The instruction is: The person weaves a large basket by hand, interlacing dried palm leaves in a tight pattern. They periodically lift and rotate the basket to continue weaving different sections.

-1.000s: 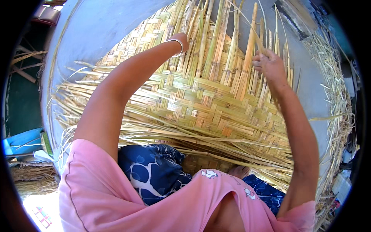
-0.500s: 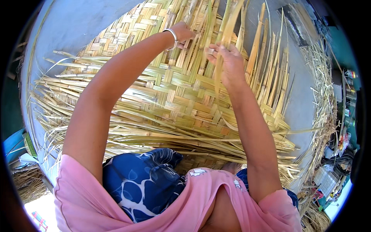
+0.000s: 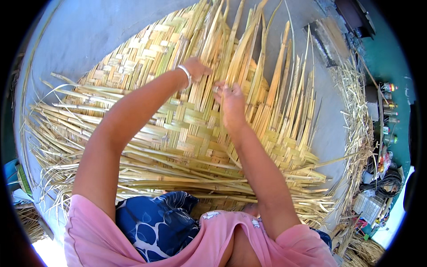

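Note:
A large half-woven mat (image 3: 189, 129) of flattened yellow-green reed strips spreads in front of me, its checked weave showing in the middle and far left. My right hand (image 3: 232, 104) pinches a long reed strip (image 3: 243, 46) that rises away from me, its tail hanging toward the near rows. Just left of it, my left hand (image 3: 195, 70), wearing a white bangle (image 3: 186, 75), is curled closed at the upright strips; its fingertips are partly hidden among them. Loose strip ends (image 3: 284, 84) fan out past the far right edge of the weave.
Long loose strips (image 3: 75, 120) stick out at the left and near edges. My lap in blue patterned cloth (image 3: 155, 222) is close to the mat. Grey floor (image 3: 111, 26) surrounds it. Reed scraps (image 3: 356, 107), bottles (image 3: 389, 113) and coiled black cable (image 3: 387, 183) lie at the right.
The view has shifted, and the mat appears lower and further left. My right hand has come nearer my left, and the strip it swung in a blur now lies along the other strips.

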Tool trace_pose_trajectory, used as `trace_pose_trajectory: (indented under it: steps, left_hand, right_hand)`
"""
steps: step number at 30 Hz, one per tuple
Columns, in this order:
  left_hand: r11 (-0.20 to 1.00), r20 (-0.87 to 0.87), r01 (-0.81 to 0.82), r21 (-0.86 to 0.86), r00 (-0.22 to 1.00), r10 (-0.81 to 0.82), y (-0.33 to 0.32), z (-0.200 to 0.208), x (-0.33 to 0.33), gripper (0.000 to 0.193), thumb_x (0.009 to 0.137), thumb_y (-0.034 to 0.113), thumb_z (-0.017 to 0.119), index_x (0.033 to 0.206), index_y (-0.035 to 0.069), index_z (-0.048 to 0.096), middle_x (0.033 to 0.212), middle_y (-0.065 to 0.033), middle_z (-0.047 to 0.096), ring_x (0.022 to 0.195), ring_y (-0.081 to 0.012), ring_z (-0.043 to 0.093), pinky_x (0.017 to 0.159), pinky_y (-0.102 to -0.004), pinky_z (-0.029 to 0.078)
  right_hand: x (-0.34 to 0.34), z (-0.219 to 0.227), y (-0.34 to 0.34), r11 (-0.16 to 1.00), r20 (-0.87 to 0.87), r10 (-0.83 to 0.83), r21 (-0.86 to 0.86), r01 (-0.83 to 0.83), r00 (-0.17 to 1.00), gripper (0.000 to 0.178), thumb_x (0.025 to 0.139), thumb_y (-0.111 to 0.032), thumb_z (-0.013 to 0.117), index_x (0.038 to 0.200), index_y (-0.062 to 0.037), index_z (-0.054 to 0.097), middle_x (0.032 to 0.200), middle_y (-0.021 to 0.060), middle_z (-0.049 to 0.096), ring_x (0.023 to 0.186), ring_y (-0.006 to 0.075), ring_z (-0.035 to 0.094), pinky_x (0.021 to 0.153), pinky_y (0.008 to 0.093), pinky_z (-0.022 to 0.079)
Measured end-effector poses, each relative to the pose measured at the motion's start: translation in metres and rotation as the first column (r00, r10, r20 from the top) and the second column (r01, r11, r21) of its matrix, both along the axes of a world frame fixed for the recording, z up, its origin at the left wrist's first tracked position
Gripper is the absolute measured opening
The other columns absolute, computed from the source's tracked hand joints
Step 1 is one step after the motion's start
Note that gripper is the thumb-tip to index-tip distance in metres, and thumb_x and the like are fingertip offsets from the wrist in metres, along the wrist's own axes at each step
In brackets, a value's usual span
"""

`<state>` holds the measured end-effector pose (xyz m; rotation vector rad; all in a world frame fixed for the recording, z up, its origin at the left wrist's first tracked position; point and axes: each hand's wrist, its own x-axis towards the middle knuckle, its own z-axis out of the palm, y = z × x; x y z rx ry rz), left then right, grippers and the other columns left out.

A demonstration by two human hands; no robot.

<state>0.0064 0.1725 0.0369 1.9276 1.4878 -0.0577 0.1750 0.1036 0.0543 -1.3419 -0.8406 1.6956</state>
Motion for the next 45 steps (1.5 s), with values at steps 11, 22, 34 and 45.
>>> trace_pose_trajectory:
  steps: [11,22,34,45]
  left_hand:
    - [0.638,0.63,0.002,-0.77,-0.157,0.76,-0.01,0.051,0.011,0.046,0.092,0.038,0.052,0.121,0.001,0.049,0.098,-0.013,0.065,0.08,-0.0207,0.065,0.071,-0.0372,0.056]
    - [0.523,0.515,-0.019,-0.852,0.143,0.845,0.014,0.027,0.004,0.029,0.093,0.026,0.049,0.105,0.0,0.056,0.091,-0.0199,0.065,0.087,-0.0285,0.066,0.073,-0.0383,0.057]
    - [0.625,0.718,-0.703,-0.339,0.236,0.655,0.068,-0.042,-0.04,0.051,0.076,0.018,0.073,0.117,-0.004,0.051,0.101,-0.0176,0.065,0.081,-0.0201,0.065,0.065,-0.0341,0.054]
    - [0.706,0.869,-0.58,-0.407,-0.006,0.496,0.02,0.077,-0.065,0.036,0.088,0.046,0.057,0.086,0.011,0.058,0.073,-0.0006,0.057,0.065,-0.0135,0.056,0.06,-0.0267,0.046]
  right_hand:
    - [-0.013,-0.039,0.0,0.989,-0.011,-0.148,-0.019,0.147,0.989,0.021,0.098,-0.01,0.038,0.11,0.0053,0.045,0.105,0.0139,0.058,0.095,0.0224,0.061,0.084,0.0333,0.052]
    - [-0.011,-0.056,0.004,0.996,-0.027,-0.094,0.006,0.095,0.995,0.018,0.097,-0.007,0.038,0.109,0.0023,0.048,0.099,0.0105,0.057,0.086,0.0188,0.061,0.077,0.0313,0.052]
    - [-0.013,-0.031,0.003,0.925,0.441,0.288,0.1,-0.366,0.85,0.035,0.097,-0.02,0.044,0.121,0.0047,0.047,0.101,0.0144,0.061,0.072,0.0207,0.063,0.063,0.0316,0.052]
    - [0.018,-0.01,0.042,0.755,0.433,0.645,-0.234,-0.612,0.63,0.039,0.095,-0.038,0.047,0.1,0.0007,0.053,0.069,0.0093,0.06,0.053,0.018,0.058,0.045,0.0307,0.046]
